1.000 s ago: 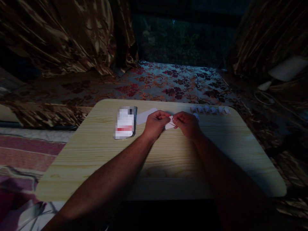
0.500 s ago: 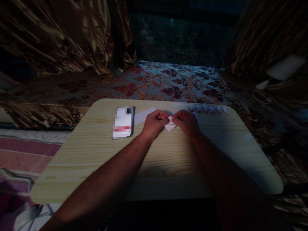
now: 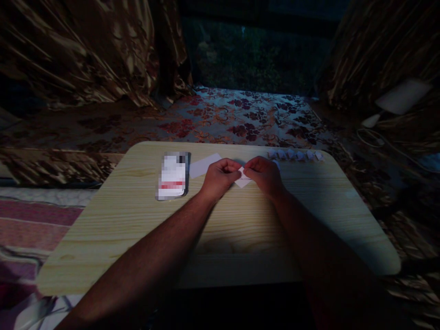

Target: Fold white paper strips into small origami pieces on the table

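A small piece of white folded paper [image 3: 244, 181] is pinched between my two hands over the middle of the table. My left hand [image 3: 222, 178] grips its left side with thumb and fingers closed. On the right side, my right hand [image 3: 264, 175] pinches it with thumb and forefinger, covering part of the upper edge. Behind my left hand lies a flat white sheet of paper [image 3: 203, 166]. Several small folded paper pieces [image 3: 296, 155] sit in a row beyond my right hand, and another pale bit shows just behind its knuckles.
The wooden table [image 3: 165, 229] has rounded corners. A blurred white packet with a red stripe [image 3: 173, 176] lies at left. Behind stands a ledge with floral cloth [image 3: 247, 114], between brown curtains [image 3: 113, 50]. A white lamp [image 3: 402, 97] is at right, striped bedding [image 3: 37, 224] at left.
The view has shifted slightly, so the table items appear a little further left. Both hands keep hold of the folded paper, with the fingers hardly moved.
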A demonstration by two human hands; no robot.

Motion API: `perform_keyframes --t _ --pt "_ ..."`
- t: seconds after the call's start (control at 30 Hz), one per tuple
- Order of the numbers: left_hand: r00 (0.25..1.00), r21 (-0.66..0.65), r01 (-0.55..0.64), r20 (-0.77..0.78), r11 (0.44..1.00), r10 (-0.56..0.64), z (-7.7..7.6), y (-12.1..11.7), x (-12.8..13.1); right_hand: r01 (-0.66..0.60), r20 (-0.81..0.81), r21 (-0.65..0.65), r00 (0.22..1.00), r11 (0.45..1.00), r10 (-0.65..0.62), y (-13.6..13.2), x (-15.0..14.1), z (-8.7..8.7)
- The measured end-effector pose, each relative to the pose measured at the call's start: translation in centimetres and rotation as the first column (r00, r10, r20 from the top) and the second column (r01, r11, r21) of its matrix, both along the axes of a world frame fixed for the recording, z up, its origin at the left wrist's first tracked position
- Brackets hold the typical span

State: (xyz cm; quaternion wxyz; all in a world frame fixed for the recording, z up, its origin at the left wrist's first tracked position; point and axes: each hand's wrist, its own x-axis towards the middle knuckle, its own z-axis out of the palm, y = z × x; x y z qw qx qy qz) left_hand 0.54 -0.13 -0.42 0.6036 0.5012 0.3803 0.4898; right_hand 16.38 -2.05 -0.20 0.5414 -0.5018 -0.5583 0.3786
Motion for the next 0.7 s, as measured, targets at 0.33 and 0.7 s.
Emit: perform_keyframes --t 0.33,0.7 --pt "1.000 -0.003 0.011 0.007 1.000 -0.011 0.00 -0.01 -0.03 0.024 0.006 0.002 1.000 1.000 -0.024 -0.02 0.03 0.11" --pt "1.000 0.000 0.030 -0.002 1.000 -0.030 0.24 -0.11 0.01 0.022 -0.008 -0.019 1.000 1.000 -0.023 -0.12 0.04 0.21"
